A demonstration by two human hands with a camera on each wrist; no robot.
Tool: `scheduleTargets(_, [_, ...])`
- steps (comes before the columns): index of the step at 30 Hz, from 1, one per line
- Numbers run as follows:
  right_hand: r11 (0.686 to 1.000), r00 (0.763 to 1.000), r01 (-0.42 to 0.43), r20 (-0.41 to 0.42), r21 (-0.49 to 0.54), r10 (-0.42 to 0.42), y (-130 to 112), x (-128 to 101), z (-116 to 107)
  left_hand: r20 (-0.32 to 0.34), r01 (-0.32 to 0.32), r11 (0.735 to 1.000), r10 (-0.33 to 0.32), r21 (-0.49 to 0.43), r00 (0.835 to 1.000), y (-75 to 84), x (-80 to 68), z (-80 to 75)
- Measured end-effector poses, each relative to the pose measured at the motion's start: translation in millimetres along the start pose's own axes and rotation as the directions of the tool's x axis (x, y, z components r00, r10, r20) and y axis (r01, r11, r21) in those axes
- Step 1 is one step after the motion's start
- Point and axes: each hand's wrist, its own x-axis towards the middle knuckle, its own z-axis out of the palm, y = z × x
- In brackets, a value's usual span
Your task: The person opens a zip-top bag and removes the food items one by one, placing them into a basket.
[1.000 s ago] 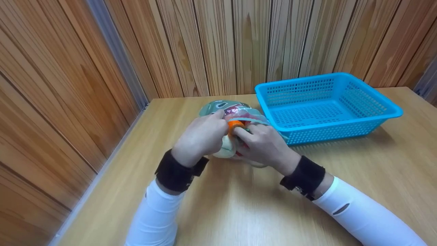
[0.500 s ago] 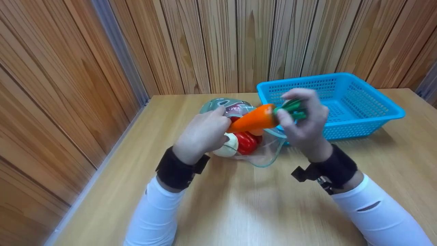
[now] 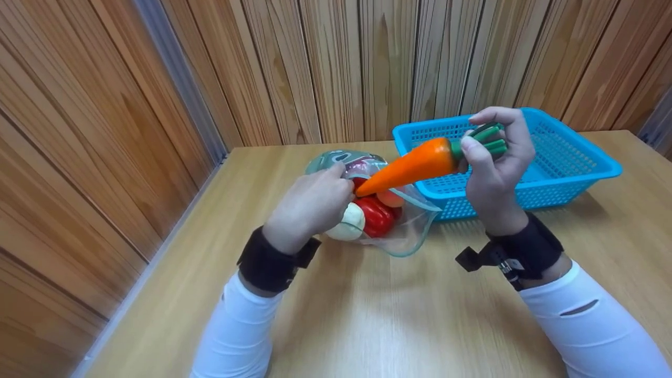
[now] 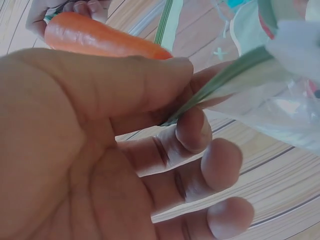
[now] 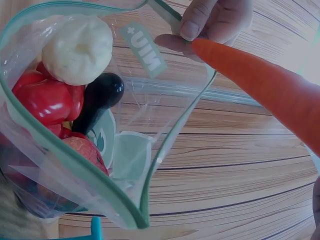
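Observation:
My right hand (image 3: 496, 178) holds an orange carrot (image 3: 412, 167) by its green top, raised and slanting, its thin tip down by my left hand (image 3: 312, 207). My left hand pinches the green-edged rim of a clear zip bag (image 4: 220, 80) between thumb and forefinger, the other fingers loosely bent. The bag's mouth gapes in the right wrist view. Inside are a red bell pepper (image 5: 47, 100), a round whitish vegetable (image 5: 77, 50), a dark eggplant (image 5: 98, 100) and a reddish round fruit (image 5: 85, 152). Lower contents are partly hidden by the bag's wall.
A blue perforated basket (image 3: 556, 193) stands at the back right, close beside the bag and behind my right hand. The wooden table (image 3: 378, 315) meets a wood-panelled wall (image 3: 388, 68) at the back and another on the left.
My right hand has drawn the carrot up out of the bag and moved right, to in front of the basket. The left hand stays at the bag's rim.

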Motion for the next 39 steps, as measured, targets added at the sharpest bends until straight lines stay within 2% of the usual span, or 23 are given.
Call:
scheduleTargets(18, [0.998,0.998,-0.063,-0.025,-0.018,0.062,5.7,4.3,-10.4,0.012,-0.025,0.999,0.025,-0.042,1.000,3.7,0.7,-2.0])
scheduleTargets(22, [0.996,0.995,-0.081,-0.057,0.021,0.082,8.5,10.8,-15.7,0.009,-0.031,0.999,0.031,-0.021,0.999,3.1,0.1,-1.9])
scheduleTargets(25, [0.991,0.984,-0.116,-0.132,0.060,0.123,9.1,18.6,-21.9,0.001,-0.026,1.000,0.026,0.000,1.000,2.0,-0.7,-2.6])
scheduleTargets(28, [0.981,0.960,-0.167,-0.209,0.098,0.185,10.6,26.1,-29.1,-0.008,-0.024,1.000,0.024,0.007,1.000,1.1,-1.6,-2.9])
scheduleTargets(31, [0.969,0.937,-0.222,-0.253,0.105,0.242,13.9,30.3,-35.7,-0.009,-0.030,1.000,0.030,-0.004,1.000,0.9,-2.2,-3.0])
scheduleTargets(36, [0.958,0.922,-0.288,-0.269,0.001,0.278,23.6,32.6,-44.3,-0.013,-0.020,1.000,0.020,-0.007,1.000,0.7,-3.9,-3.5])
scheduleTargets(39, [0.941,0.927,-0.309,-0.266,-0.139,0.265,30.4,33.5,-48.4,-0.023,-0.021,1.000,0.021,-0.002,1.000,0.9,-4.0,-3.6])
